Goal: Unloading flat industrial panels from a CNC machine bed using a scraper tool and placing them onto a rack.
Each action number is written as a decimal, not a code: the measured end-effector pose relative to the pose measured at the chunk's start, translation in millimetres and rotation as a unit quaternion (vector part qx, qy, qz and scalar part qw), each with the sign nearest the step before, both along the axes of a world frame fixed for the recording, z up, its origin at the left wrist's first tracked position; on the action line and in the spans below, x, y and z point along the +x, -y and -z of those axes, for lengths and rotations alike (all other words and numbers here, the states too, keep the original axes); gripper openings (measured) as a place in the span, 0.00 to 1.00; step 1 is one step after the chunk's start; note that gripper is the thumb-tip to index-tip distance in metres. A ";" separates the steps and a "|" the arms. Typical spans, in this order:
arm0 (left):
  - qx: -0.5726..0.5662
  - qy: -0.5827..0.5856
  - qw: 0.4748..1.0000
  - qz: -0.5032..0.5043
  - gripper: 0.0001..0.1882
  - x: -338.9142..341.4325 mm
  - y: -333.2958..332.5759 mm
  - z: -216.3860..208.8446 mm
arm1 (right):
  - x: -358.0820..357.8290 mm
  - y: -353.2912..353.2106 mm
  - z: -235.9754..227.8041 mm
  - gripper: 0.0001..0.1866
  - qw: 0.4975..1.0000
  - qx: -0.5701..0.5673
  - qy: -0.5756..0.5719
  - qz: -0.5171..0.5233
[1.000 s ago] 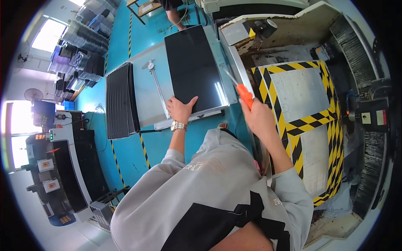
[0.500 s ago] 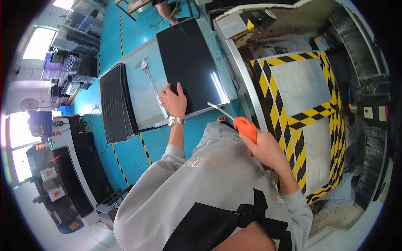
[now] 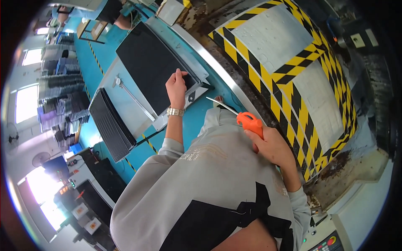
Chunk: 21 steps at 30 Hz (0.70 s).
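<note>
My right hand (image 3: 272,144) is wrapped around an orange air blow gun (image 3: 250,122) with a thin metal nozzle, held before my body and pointing up and left. My left hand (image 3: 176,89), a metal watch on its wrist, is over the near right part of a glossy black panel (image 3: 146,62). Its fingers are curled in, and nothing shows between them; whether they touch the panel is hard to tell. Left of that panel, a dial caliper (image 3: 133,98) lies on the pale tabletop (image 3: 109,87). A stack of dark panels (image 3: 109,127) sits at the table's left end.
On the right stands a large machine bed (image 3: 272,39) edged with yellow-black striped tape, behind a metal rim (image 3: 209,54). Part of a person (image 3: 121,21) shows beyond the table. Shelves of stacked sheets (image 3: 63,83) line the far left. A control panel (image 3: 322,244) is at lower right.
The view has turned, so the table sits further left. My left hand has moved from the panel's left edge toward its right side and curled its fingers. My right hand keeps the blow gun.
</note>
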<state>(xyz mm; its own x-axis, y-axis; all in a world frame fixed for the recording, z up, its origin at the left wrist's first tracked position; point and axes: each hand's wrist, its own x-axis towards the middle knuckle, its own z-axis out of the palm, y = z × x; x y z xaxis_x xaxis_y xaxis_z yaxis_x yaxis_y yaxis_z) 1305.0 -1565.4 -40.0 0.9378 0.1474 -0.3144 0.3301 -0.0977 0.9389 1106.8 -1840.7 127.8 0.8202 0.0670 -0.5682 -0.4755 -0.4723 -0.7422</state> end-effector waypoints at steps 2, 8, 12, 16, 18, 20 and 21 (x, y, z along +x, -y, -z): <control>-0.018 -0.022 0.999 0.043 0.16 -3.3 10.0 -12.7 | -6.8 11.4 -1.6 0.20 0.996 0.061 -0.051 0.036; 0.289 0.147 0.910 0.259 0.09 -11.3 7.0 -25.3 | -51.1 41.6 23.8 0.19 0.970 0.034 0.012 0.242; 0.428 0.272 0.751 0.422 0.12 -8.0 -6.2 -35.0 | -99.7 70.7 43.3 0.19 0.903 0.016 0.069 0.423; 0.444 0.311 0.702 0.461 0.13 0.3 -8.2 -39.8 | -174.4 108.3 62.3 0.21 0.873 -0.041 0.019 0.486; 0.460 0.317 0.676 0.481 0.13 5.2 -8.5 -43.7 | -216.1 125.7 79.5 0.23 0.823 -0.129 -0.039 0.551; 0.470 0.308 0.646 0.517 0.12 12.8 -6.5 -45.4 | -252.1 137.3 91.7 0.25 0.799 -0.151 -0.021 0.581; 0.469 0.309 0.645 0.518 0.12 15.6 -7.0 -47.0 | -266.9 139.5 93.9 0.26 0.776 -0.176 -0.001 0.606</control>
